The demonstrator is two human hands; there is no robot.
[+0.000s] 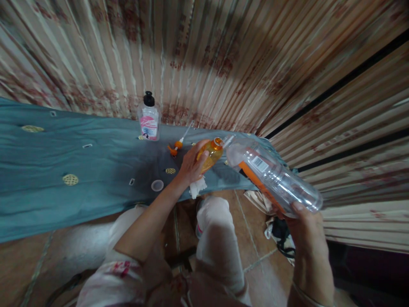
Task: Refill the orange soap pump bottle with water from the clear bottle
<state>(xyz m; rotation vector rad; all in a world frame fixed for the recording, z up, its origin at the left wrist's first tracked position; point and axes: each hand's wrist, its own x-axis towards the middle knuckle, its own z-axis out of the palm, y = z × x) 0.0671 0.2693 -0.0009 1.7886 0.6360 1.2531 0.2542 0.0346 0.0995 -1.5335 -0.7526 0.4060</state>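
My left hand (192, 163) is wrapped round a small orange see-through bottle (211, 156), tilted, with its open neck towards the right. My right hand (302, 221) grips the base end of a large clear plastic bottle (275, 175) with an orange label. That bottle leans over with its mouth right at the small bottle's neck; whether the two touch I cannot tell. An orange pump top (175, 148) with a clear tube lies on the cloth, left of my left hand. Below that hand is a crumpled white tissue (198, 186).
A clear bottle with a black cap and pink label (149, 121) stands at the back by the pleated curtain (179, 59). A small round lid or dish (157, 185) lies near the front edge of the teal cloth (105, 157). Dark and white cloth items (281, 234) lie on the tiled floor.
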